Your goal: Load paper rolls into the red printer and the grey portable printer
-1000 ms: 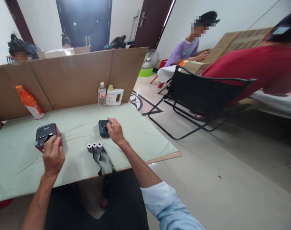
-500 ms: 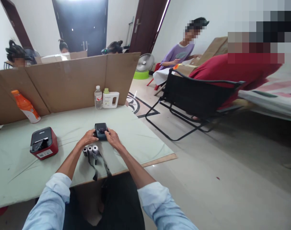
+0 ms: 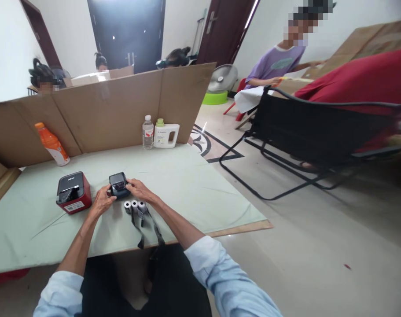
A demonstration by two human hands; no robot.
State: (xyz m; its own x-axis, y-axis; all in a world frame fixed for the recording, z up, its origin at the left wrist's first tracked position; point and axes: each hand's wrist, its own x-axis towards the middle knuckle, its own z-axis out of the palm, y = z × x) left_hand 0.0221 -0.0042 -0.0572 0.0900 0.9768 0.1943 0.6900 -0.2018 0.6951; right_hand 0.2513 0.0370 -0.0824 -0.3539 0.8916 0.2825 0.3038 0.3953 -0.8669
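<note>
Both hands grip a small dark portable printer (image 3: 119,184) on the pale green table. My left hand (image 3: 103,200) is closed on its left side and near corner. On its right side, my right hand (image 3: 139,190) is closed with fingers at the edge. Just in front of the printer stand three white paper rolls (image 3: 134,206) in a row, with a dark strap (image 3: 136,226) trailing from them towards the table's near edge. To the left sits a larger red and black printer (image 3: 74,193), apart from my left hand.
An orange bottle (image 3: 52,143) leans against the cardboard screen (image 3: 114,110) at the back. A clear water bottle (image 3: 148,133) and a white jug (image 3: 166,134) stand farther right. Right of the table are a black folding chair (image 3: 306,127) and people seated. A fan (image 3: 222,79) stands behind.
Both hands have moved the small dark printer left across the table, closer to the red one. The paper rolls have stayed put. The camera view has turned slightly left.
</note>
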